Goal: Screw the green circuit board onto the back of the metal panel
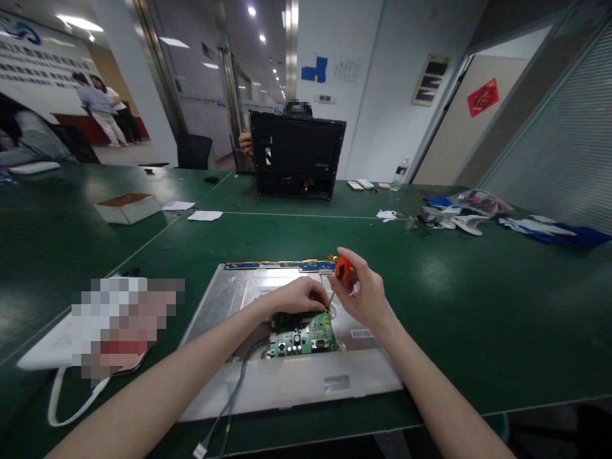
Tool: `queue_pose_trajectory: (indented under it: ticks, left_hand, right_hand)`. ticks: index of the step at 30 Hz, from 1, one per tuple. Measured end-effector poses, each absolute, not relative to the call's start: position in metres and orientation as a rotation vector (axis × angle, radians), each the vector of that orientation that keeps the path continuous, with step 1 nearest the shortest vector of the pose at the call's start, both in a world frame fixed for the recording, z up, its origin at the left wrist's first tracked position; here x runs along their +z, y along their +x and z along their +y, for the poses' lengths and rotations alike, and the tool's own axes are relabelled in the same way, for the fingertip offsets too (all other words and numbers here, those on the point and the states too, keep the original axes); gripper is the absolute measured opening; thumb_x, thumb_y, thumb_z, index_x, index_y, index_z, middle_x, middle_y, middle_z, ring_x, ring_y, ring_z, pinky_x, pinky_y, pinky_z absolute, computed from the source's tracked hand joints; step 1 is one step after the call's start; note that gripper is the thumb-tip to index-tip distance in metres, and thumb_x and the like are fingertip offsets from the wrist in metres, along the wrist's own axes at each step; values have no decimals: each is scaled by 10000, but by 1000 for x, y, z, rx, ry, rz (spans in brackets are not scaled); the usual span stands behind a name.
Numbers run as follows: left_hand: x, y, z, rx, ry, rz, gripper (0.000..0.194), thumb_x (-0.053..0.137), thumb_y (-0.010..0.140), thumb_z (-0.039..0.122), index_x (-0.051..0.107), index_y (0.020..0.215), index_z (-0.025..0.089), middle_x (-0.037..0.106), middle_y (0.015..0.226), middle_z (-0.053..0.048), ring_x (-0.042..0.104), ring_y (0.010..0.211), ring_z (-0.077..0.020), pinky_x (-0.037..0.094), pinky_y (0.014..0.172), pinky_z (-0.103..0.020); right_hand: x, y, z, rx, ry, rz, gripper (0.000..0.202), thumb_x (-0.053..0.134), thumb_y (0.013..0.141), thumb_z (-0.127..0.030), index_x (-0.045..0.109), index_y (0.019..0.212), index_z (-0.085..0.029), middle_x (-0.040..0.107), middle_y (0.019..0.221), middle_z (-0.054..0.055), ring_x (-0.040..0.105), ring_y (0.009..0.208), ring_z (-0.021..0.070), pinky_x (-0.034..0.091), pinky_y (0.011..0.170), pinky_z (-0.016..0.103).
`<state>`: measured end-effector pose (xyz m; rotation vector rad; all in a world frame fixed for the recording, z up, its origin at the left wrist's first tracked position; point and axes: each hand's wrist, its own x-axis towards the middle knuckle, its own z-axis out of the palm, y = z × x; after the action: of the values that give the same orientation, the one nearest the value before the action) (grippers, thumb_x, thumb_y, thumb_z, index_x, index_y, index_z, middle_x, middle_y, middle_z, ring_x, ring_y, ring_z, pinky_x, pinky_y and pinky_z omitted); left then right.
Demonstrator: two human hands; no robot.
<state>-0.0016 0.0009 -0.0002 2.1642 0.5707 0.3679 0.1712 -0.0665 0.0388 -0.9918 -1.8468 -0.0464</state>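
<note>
A silver metal panel (287,382) lies on the green table, with a green circuit board (306,335) on it. My right hand (361,293) is closed on the orange handle of a screwdriver (342,268), whose thin shaft slants down to the board's upper right corner. Beside that tip, my left hand (303,295) has its fingers pressed together at the board's top edge; what they hold, if anything, is hidden. A dark cable (239,376) runs from the board's left side over the panel's front edge.
A black monitor housing (299,156) stands at the table's far side, a person's hand at its left edge. An open box (129,208) sits back left. Plastic bags and parts (459,210) lie at right, near a bottle (400,174). A white cable (71,417) loops at front left.
</note>
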Motion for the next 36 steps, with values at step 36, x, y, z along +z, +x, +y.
queue_pose_trajectory:
  ticks: [36]
  left_hand:
    - [2, 0, 0, 357, 2202, 588, 127, 623, 745, 141, 694, 849, 127, 681, 753, -12, 596, 697, -129, 434, 667, -219]
  right_hand:
    - [40, 170, -69, 133, -1009, -1853, 555, 519, 832, -202, 346, 1357, -256, 584, 769, -23, 509, 511, 89, 440, 481, 222]
